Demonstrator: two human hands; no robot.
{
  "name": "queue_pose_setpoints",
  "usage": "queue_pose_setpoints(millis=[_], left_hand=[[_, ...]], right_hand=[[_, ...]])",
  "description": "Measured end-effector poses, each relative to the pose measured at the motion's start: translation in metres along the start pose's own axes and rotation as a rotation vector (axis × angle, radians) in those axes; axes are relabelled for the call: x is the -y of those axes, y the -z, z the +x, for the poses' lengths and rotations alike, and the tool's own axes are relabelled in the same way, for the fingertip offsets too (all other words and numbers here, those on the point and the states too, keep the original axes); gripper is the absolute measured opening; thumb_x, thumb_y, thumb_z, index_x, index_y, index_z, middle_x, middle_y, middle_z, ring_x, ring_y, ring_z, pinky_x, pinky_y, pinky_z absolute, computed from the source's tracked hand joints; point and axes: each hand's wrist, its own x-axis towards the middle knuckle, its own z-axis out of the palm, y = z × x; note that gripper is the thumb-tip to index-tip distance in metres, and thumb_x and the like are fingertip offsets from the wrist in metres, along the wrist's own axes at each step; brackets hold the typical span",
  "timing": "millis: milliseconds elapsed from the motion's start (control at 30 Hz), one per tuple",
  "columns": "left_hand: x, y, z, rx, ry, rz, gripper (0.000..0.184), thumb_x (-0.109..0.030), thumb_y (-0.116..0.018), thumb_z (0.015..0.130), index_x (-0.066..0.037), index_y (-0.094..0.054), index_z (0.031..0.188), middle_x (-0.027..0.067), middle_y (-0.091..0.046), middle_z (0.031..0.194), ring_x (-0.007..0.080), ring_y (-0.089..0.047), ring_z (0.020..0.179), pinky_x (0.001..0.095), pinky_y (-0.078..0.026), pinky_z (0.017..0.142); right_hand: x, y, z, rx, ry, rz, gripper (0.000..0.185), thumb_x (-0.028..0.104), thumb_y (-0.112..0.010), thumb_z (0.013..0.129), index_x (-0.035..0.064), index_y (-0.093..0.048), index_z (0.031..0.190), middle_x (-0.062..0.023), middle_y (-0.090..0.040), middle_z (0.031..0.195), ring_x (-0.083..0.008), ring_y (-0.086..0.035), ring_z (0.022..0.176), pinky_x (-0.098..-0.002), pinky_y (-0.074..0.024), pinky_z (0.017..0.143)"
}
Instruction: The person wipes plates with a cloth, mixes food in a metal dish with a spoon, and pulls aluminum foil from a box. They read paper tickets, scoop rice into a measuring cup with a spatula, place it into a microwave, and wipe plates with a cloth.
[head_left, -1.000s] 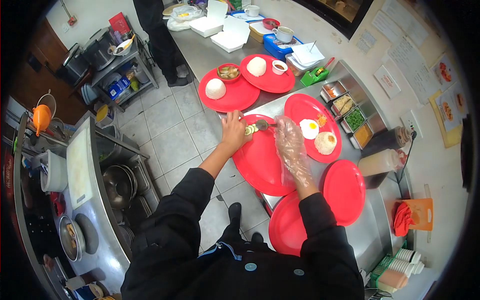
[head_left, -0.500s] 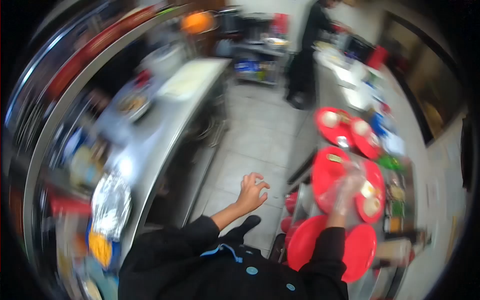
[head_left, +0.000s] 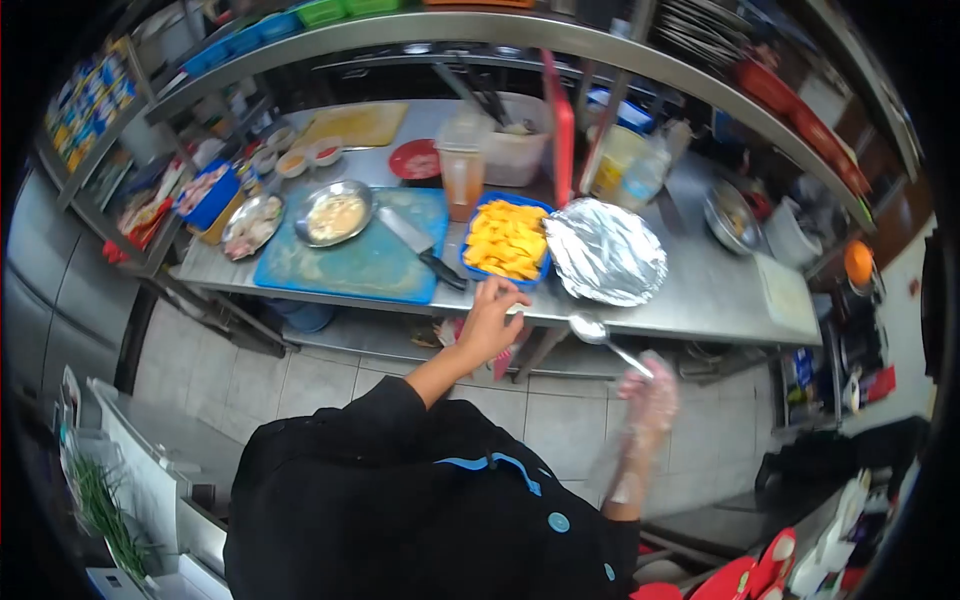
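A clear plastic glove covers my right hand point(head_left: 650, 395), which is closed on the handle of a metal spoon point(head_left: 622, 355). The spoon's bowl points up and left, just in front of the counter edge. My bare left hand point(head_left: 488, 325) is at the counter's front edge, its fingers loosely bent and apart, with no held thing visible. Just beyond it, a blue container point(head_left: 466, 262) holds yellow chunks point(head_left: 506, 238). Crumpled foil point(head_left: 606, 252) covers something to the right of that. A black-handled knife point(head_left: 408, 234) lies partly across a blue cutting board point(head_left: 340, 278).
On the board sits a metal bowl point(head_left: 335, 213) of pale food. A bottle with orange liquid point(head_left: 462, 180) stands behind the board. An overhead shelf rail point(head_left: 450, 33) spans the counter. Red plates point(head_left: 725, 580) are at lower right, near a person in dark clothing point(head_left: 850, 455).
My view has swung left from the red plates to face the counter. The right hand has left the plates and now shows a spoon. My left hand is now by the counter edge.
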Motion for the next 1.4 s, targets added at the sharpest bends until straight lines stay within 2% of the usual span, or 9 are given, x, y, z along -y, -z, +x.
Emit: queue_pose_setpoints(millis=[267,500,667,767,833,933,1167,1267,1400], left_hand=[[0.185,0.187,0.008,-0.403,0.255,0.417,0.020,-0.004,-0.065,0.066,-0.011,-0.064,0.085,0.0114,-0.047,0.101,0.0310,-0.043,0.095,0.0398,-0.036,0.083],[0.317,0.301,-0.020,-0.395,0.609,0.564,0.016,-0.009,-0.067,0.066,-0.011,-0.067,0.083,0.0128,-0.049,0.100,0.0314,-0.042,0.101,0.0396,-0.034,0.087],[0.346,0.310,-0.028,-0.285,0.641,0.585,0.015,-0.012,-0.067,0.068,-0.009,-0.067,0.083,0.0124,-0.051,0.092,0.0303,-0.045,0.094,0.0381,-0.036,0.085],[0.353,0.309,-0.028,-0.123,0.757,0.319,0.015,-0.013,-0.066,0.072,-0.008,-0.066,0.086,0.0118,-0.058,0.082,0.0286,-0.054,0.083,0.0382,-0.042,0.080],[0.355,0.305,-0.028,-0.158,0.916,0.022,0.015,-0.016,-0.065,0.076,-0.005,-0.065,0.085,0.0113,-0.063,0.071,0.0253,-0.061,0.068,0.0345,-0.048,0.067],[0.357,0.303,-0.028,-0.166,0.861,0.028,0.018,-0.018,-0.064,0.078,-0.001,-0.063,0.085,0.0121,-0.065,0.070,0.0226,-0.063,0.061,0.0326,-0.049,0.060],[0.361,0.305,-0.030,-0.025,0.985,-0.312,0.026,-0.012,-0.060,0.082,0.003,-0.054,0.102,0.0119,-0.063,0.071,0.0172,-0.062,0.062,0.0283,-0.051,0.055],[0.349,0.285,-0.029,-0.230,1.049,-0.657,0.034,-0.004,-0.052,0.086,0.004,-0.039,0.116,0.0146,-0.061,0.078,0.0183,-0.062,0.063,0.0283,-0.054,0.055],[0.338,0.274,-0.024,-0.431,1.084,-0.820,0.039,0.001,-0.045,0.087,0.003,-0.030,0.123,0.0171,-0.059,0.087,0.0208,-0.062,0.066,0.0322,-0.057,0.062]], right_hand=[[-0.115,-0.280,0.036,0.561,-0.028,-0.106,0.024,0.018,-0.052,0.092,-0.0026,-0.059,0.102,-0.0092,-0.062,0.082,-0.0125,-0.060,0.068,-0.0241,-0.0495,0.060],[-0.230,-0.444,0.035,0.935,0.197,-0.398,0.020,0.014,-0.050,0.092,-0.0006,-0.061,0.100,-0.0048,-0.062,0.083,-0.0103,-0.057,0.068,-0.0231,-0.0463,0.060],[-0.250,-0.474,0.059,0.632,0.056,-0.237,0.021,0.015,-0.047,0.093,-0.0007,-0.060,0.100,-0.0054,-0.060,0.080,-0.0096,-0.056,0.067,-0.0226,-0.0459,0.061],[-0.262,-0.478,0.078,0.434,0.078,-0.307,0.023,0.020,-0.048,0.094,-0.0004,-0.057,0.101,-0.0071,-0.060,0.078,-0.0101,-0.056,0.064,-0.0221,-0.0461,0.058],[-0.264,-0.482,0.080,0.360,-0.229,-0.209,0.026,0.023,-0.048,0.093,-0.0007,-0.054,0.101,-0.0088,-0.060,0.076,-0.0109,-0.057,0.061,-0.0216,-0.0458,0.054],[-0.257,-0.495,0.062,0.431,-0.413,-0.065,0.020,0.019,-0.046,0.094,0.0010,-0.054,0.099,-0.0056,-0.059,0.072,-0.0078,-0.055,0.062,-0.0206,-0.0447,0.055],[-0.243,-0.498,0.079,0.577,-0.015,-0.268,0.022,0.018,-0.047,0.094,-0.0020,-0.055,0.101,-0.0067,-0.060,0.073,-0.0088,-0.055,0.060,-0.0209,-0.0455,0.055],[-0.261,-0.494,0.098,0.527,0.111,-0.371,0.027,0.023,-0.050,0.093,-0.0030,-0.055,0.100,-0.0107,-0.062,0.076,-0.0122,-0.058,0.061,-0.0224,-0.0477,0.054],[-0.284,-0.498,0.093,0.448,-0.259,-0.087,0.027,0.021,-0.049,0.093,-0.0037,-0.054,0.100,-0.0072,-0.060,0.074,-0.0094,-0.055,0.060,-0.0219,-0.0466,0.055]])
